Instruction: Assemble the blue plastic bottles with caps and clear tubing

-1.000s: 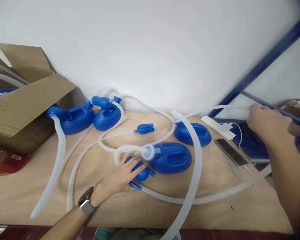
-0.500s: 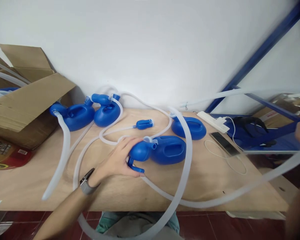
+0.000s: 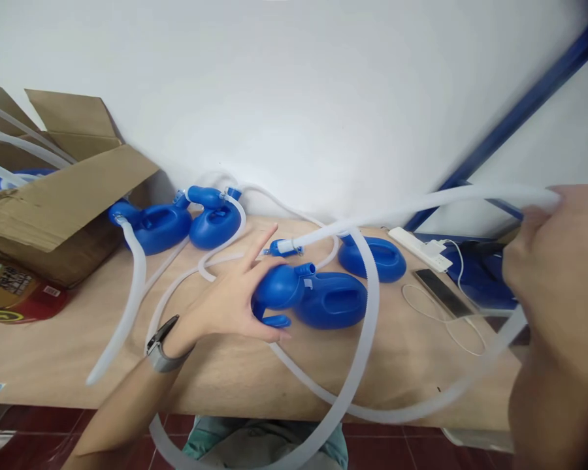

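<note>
Left hand (image 3: 232, 297) around blue spouted piece (image 3: 278, 287), fingers apart — right hand (image 3: 558, 254), fingers clamped on pale hose (image 3: 445, 198)

At least four bottles (image 3: 336, 301), one phone (image 3: 442, 292), one carton (image 3: 78, 196)

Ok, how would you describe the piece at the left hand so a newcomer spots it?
Find the wooden table, then the left hand over its middle. Cupped there is a rounded blue piece with a short open spout; unlike the adjacent blue bottle, it shows no long oval recess.
</note>
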`<state>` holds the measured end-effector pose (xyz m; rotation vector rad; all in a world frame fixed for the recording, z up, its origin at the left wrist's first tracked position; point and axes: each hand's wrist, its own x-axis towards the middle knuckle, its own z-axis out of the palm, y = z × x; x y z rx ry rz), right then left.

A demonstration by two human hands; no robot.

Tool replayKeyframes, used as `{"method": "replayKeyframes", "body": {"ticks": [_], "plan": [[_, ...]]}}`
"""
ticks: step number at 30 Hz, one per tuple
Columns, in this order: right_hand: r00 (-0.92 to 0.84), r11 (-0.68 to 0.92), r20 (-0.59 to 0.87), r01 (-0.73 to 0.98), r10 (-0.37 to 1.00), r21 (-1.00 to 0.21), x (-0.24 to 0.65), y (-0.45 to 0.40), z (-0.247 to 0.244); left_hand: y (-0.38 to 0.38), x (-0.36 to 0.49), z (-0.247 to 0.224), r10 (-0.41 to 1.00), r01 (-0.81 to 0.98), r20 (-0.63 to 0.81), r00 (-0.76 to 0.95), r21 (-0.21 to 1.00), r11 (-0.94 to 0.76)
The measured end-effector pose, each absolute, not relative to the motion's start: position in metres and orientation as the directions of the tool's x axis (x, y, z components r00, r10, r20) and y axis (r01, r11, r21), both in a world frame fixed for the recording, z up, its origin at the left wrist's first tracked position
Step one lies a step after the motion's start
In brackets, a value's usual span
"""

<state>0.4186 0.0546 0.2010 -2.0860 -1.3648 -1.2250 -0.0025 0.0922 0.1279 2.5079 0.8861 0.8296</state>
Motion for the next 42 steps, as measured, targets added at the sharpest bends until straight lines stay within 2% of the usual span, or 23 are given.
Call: {"method": "replayKeyframes", "body": {"ticks": [3,8,15,22,25,27,29,32,34,36,37,40,42], "plan": [[0.176,-0.506,0.79,0.842,0.587,0.189,0.4,0.055,0.2,0.091,-0.002,0.125,0.646,0.442,0.375,0.665,0.499,-0.745],[0.153,-0.466,0.766,0.86,0.624,0.208,0.394,0.06,0.188,0.09,0.002,0.118,0.693,0.446,0.353,0.629,0.566,-0.693],[0.172,-0.414,0.75,0.898,0.639,0.147,0.402,0.068,0.181,0.092,0.003,0.118,0.706,0.501,0.272,0.653,0.544,-0.673],[0.258,-0.404,0.673,0.912,0.693,0.067,0.404,0.071,0.181,0.099,0.004,0.108,0.717,0.474,0.209,0.665,0.623,-0.622],[0.128,-0.279,0.682,0.953,0.72,0.115,0.417,0.075,0.175,0.098,0.005,0.107,0.755,0.521,0.188,0.629,0.618,-0.588],[-0.031,-0.129,0.716,0.977,0.697,0.168,0.416,0.07,0.172,0.095,0.005,0.108,0.769,0.545,0.186,0.611,0.606,-0.579],[-0.156,0.046,0.746,0.985,0.647,0.166,0.397,0.053,0.172,0.093,0.006,0.11,0.776,0.561,0.191,0.601,0.59,-0.58],[-0.224,0.354,0.729,0.935,0.647,-0.027,0.336,0.008,0.171,0.088,0.008,0.112,0.774,0.585,0.185,0.606,0.555,-0.591],[-0.256,0.484,0.54,0.807,0.802,-0.337,0.289,-0.02,0.166,0.085,0.01,0.113,0.767,0.601,0.177,0.617,0.523,-0.604],[-0.3,0.439,0.323,0.682,0.898,-0.585,0.253,-0.032,0.154,0.084,0.012,0.114,0.765,0.621,0.178,0.618,0.486,-0.615],[-0.25,0.372,0.276,0.644,0.928,-0.668,0.243,-0.03,0.145,0.084,0.012,0.115,0.765,0.631,0.179,0.619,0.467,-0.62],[-0.07,0.215,0.207,0.478,0.976,-0.851,0.238,-0.002,0.115,0.087,0.011,0.117,0.759,0.655,0.183,0.625,0.404,-0.638],[-0.021,0.205,0.21,0.343,0.977,-0.917,0.248,0.025,0.098,0.09,0.008,0.118,0.745,0.659,0.187,0.641,0.363,-0.658]]}}
